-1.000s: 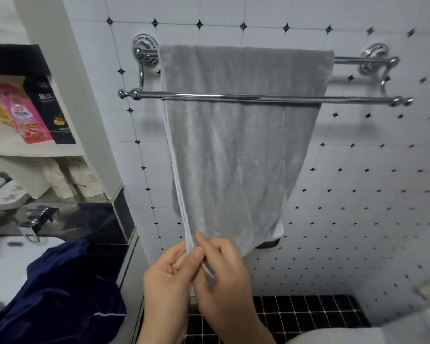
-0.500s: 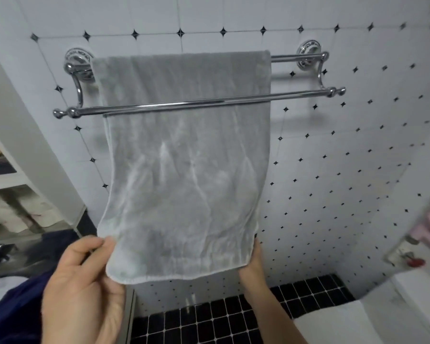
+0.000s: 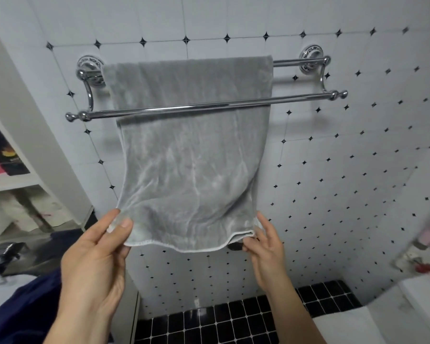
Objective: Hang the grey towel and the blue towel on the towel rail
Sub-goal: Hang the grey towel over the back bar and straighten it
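The room is a bathroom with a wall of white tiles set with small black diamonds (image 3: 358, 170). A band of glossy black square tiles (image 3: 233, 319) runs along its foot, near the bottom of the view. On the left a white shelf unit (image 3: 13, 181) holds coloured packets above and pale folded items below. Under it, a chrome tap (image 3: 8, 252) stands on a dark desk.

A chrome double towel rail (image 3: 296, 101) is fixed high on the wall, with one bar far and one bar near. The plush grey towel (image 3: 191, 170) is draped over the far bar towards its left end. It hangs down behind the near bar, which crosses in front of it. Its white-stitched lower hem is lifted out towards the viewer.

The left hand (image 3: 94, 259) pinches the towel's lower left corner, thumb on the front face and fingers behind it. The right hand (image 3: 268, 247) holds the lower right corner. Its thumb is tucked under the hem and its fingers, nearly straight, are behind the edge. Both hands are only lightly closed, and the hem sags a little between them.

The dark blue towel (image 3: 27, 309) lies bunched at the near left, below the tap and well apart from the rail. The left forearm partly hides it.
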Tool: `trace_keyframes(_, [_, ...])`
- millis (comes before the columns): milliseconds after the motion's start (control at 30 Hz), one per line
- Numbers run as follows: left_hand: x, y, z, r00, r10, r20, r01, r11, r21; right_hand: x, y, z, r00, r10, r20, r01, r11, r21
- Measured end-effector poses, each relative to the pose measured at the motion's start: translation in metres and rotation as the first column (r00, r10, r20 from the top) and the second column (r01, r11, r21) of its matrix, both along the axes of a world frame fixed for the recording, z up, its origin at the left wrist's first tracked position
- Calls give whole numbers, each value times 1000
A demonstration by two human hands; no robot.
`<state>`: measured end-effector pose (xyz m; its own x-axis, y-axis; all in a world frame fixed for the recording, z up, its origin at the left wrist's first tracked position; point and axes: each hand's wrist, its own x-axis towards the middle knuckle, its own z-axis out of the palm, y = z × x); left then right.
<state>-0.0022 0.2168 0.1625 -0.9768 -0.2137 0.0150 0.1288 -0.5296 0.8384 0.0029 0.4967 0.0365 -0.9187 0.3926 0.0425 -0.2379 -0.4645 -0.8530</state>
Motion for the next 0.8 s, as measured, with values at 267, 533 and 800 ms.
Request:
trace_keyframes(267, [-2,-2,-1,991,129,-38,-132,986,-99,9,-1,6,997,-46,56,36,985,171])
trace_keyframes(533, [13,-4,-26,965,262,-31,-263,946,-189,24,11,-2,883,-428,195,368,887,278])
trace_keyframes(800, [33,14,-81,936,336,107,-288,902,-322,78,71,-13,883,-406,234,319,887,334])
